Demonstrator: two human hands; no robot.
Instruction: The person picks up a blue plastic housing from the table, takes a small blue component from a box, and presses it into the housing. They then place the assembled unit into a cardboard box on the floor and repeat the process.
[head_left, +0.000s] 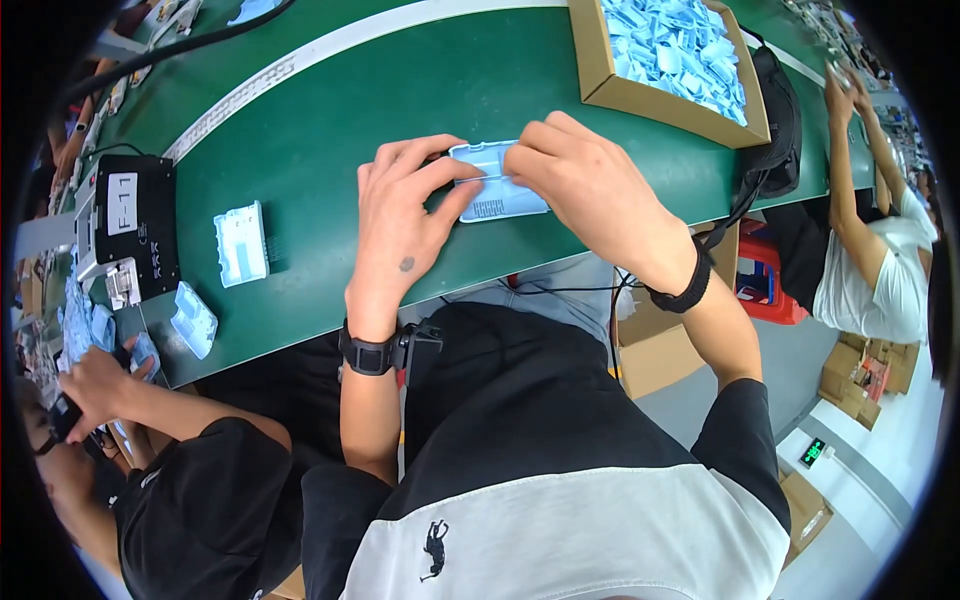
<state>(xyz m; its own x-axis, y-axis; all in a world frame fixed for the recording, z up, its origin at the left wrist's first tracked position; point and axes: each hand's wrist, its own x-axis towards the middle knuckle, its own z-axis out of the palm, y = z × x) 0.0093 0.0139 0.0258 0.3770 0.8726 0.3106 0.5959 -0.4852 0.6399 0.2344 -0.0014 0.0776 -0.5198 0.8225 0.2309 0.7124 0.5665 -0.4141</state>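
A light-blue plastic casing [497, 206] with a slotted vent lies over the green table in front of me. My left hand [405, 205] holds its left end, thumb and index finger closed at the casing's inner side. At the other end my right hand [595, 180] has its fingers bent and pinched together at the upper right part. Whether a small piece sits between those right fingertips is hidden. Two more light-blue casings lie to the left: one casing [240, 245] on the table, another casing [195, 320] near its front edge.
A cardboard box [660, 108] full of small blue plastic parts stands at the far right, beside a black bag [778, 125]. At left is a black device [137, 225] with a metal clamp. A co-worker's hand [100, 385] works at lower left; another person [875, 265] is at right.
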